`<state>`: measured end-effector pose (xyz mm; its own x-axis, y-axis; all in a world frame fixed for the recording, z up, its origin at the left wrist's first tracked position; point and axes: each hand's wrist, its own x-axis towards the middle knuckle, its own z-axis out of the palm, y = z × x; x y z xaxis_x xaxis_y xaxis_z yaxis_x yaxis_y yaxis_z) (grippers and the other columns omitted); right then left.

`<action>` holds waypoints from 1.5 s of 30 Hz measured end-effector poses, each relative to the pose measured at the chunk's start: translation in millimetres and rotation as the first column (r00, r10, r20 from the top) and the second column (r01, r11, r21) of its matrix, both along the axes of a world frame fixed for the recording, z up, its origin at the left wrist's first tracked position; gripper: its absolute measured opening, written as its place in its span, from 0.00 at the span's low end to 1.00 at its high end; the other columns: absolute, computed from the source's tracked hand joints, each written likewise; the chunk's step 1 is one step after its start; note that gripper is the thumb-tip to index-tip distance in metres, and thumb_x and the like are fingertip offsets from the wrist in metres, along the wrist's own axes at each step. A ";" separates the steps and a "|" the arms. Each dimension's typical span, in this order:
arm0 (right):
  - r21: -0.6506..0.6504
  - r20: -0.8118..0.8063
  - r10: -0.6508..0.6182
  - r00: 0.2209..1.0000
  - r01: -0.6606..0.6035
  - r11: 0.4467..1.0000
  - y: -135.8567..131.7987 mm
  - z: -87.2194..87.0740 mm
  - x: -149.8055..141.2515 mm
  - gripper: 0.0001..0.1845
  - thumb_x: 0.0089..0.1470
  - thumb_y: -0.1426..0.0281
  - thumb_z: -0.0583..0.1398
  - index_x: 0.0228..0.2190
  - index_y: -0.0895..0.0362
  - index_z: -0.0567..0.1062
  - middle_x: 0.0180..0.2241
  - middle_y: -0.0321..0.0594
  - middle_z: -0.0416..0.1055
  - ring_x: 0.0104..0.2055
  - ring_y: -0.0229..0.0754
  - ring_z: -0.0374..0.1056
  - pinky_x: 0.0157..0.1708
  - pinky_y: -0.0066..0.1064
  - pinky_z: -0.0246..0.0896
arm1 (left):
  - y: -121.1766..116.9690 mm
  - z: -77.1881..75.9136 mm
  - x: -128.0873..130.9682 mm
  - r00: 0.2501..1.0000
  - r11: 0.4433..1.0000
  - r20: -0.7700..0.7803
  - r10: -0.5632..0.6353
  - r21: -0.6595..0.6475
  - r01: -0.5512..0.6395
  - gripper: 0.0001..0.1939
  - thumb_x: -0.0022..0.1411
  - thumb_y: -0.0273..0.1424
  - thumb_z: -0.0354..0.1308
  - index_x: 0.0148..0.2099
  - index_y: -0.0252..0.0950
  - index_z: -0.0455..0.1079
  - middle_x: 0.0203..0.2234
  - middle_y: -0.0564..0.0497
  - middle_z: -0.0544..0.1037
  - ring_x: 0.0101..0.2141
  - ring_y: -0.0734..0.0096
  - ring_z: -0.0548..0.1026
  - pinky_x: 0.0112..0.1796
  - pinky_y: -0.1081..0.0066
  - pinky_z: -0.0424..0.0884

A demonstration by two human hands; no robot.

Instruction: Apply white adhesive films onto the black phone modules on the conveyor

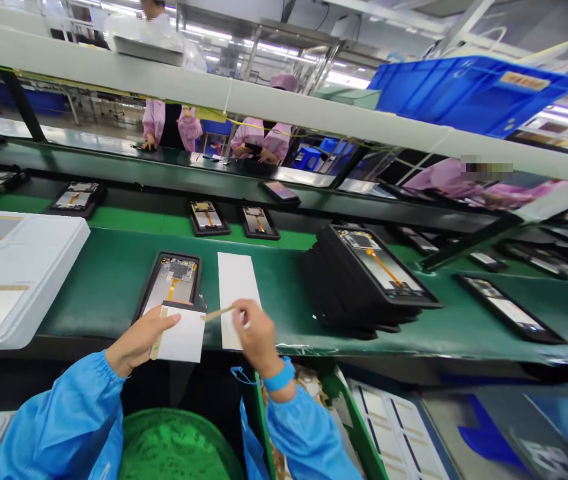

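My left hand [141, 340] grips a white rectangular card [184, 337] by its left edge, with a tan strip [157, 340] along that side. My right hand [257, 337] pinches a thin tan strip [218, 313] that reaches towards the card. Just beyond my hands, an open black-framed device [170, 283] lies on the green belt, showing a circuit board and an orange ribbon cable. Its lower end is hidden behind the card. A long white sheet [237, 293] lies flat beside it, partly under my right hand.
A stack of black-framed devices [371, 280] stands to the right, and a white foam tray [14, 280] lies to the left. Further devices sit along the belts. A green bin [174, 447] lies below my hands. Co-workers in pink sleeves [169, 127] work across the line, beneath a shelf holding a blue crate [474, 93].
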<state>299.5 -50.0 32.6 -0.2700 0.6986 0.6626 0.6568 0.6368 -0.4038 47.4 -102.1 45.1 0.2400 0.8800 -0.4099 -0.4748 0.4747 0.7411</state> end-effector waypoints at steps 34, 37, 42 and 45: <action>-0.497 0.064 -0.621 0.781 0.565 0.659 -92.8 -83.6 151.8 0.11 0.58 0.65 0.56 0.36 0.57 0.76 0.31 0.47 0.76 0.32 0.47 0.75 0.35 0.36 0.69 | -8.5 -9.2 82.2 0.879 0.972 0.471 -0.075 -0.164 0.171 0.34 0.66 0.50 0.52 0.64 0.31 0.65 0.48 0.34 0.79 0.48 0.48 0.78 0.51 0.54 0.71; -0.523 0.458 -0.556 0.694 0.716 0.462 -115.2 -114.6 189.1 0.12 0.55 0.75 0.54 0.29 0.58 0.78 0.23 0.51 0.74 0.26 0.53 0.74 0.29 0.40 0.66 | -9.2 -15.1 93.5 0.885 0.965 0.462 -0.048 -0.206 0.160 0.34 0.66 0.50 0.52 0.63 0.29 0.66 0.47 0.34 0.79 0.49 0.47 0.78 0.51 0.53 0.71; -0.405 0.431 -0.520 0.738 0.673 0.619 -112.6 -85.5 122.7 0.14 0.62 0.67 0.54 0.40 0.58 0.79 0.34 0.54 0.77 0.33 0.54 0.76 0.34 0.45 0.71 | -17.1 -21.0 119.0 0.928 0.970 0.370 0.030 -0.235 0.063 0.31 0.65 0.48 0.56 0.60 0.28 0.69 0.48 0.34 0.79 0.51 0.49 0.76 0.53 0.56 0.70; -0.450 0.102 -0.163 0.981 0.192 0.872 -104.5 -49.0 51.3 0.28 0.60 0.60 0.60 0.59 0.55 0.67 0.56 0.53 0.70 0.56 0.54 0.70 0.51 0.45 0.71 | -22.1 -18.5 129.7 0.937 0.987 0.342 0.075 -0.161 -0.020 0.28 0.66 0.47 0.56 0.59 0.32 0.71 0.51 0.37 0.78 0.54 0.52 0.74 0.55 0.59 0.68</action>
<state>350.8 -154.5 -16.4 -0.1417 0.9588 0.2462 0.7731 0.2625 -0.5774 177.1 -124.2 26.5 0.3505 0.8271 -0.4395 -0.7130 0.5399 0.4475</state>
